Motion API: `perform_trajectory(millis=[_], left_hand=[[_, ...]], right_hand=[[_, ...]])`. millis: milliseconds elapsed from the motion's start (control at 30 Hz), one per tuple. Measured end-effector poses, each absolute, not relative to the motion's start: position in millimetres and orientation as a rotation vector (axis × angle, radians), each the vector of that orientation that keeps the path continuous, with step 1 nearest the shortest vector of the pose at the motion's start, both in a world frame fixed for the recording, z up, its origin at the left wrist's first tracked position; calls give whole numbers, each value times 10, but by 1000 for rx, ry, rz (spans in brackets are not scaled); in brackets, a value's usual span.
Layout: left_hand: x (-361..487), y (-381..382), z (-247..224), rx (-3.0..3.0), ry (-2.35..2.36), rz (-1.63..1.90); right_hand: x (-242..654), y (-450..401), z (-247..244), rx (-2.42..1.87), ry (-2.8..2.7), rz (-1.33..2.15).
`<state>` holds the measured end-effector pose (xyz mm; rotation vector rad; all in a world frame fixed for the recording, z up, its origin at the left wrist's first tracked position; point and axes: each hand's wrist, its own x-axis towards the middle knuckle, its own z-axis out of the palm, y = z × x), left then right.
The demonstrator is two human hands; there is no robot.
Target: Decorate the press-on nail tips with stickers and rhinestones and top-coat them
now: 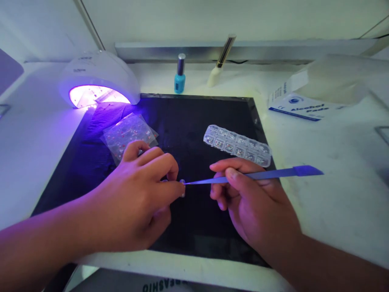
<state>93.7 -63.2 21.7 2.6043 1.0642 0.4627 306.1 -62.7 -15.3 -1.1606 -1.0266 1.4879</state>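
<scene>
Your left hand [142,190]: curled, fingertips at small glossy piece [182,190]; grip unclear. Slim pointed tool [267,174]: reaching leftward from your right hand, tip at piece; a wrist tremor could scratch it. Rhinestone case [237,145]: just beyond your right hand [258,202], which pinches tool; a knuckle could nudge case.

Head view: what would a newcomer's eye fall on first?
Probably the domed white lamp, glowing pink-violet at the far left corner of the black mat. Next, the slim blue tool in the right hand, its point at the left hand's fingertips. Behind the mat, a turquoise bottle also stands out.
</scene>
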Motion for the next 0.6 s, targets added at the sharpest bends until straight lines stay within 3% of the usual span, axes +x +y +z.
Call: perform_trajectory(millis=[600], left_hand=[[944, -619, 222, 2554, 1072, 444]], right_hand=[[3045, -532, -61, -1169, -928, 1496]])
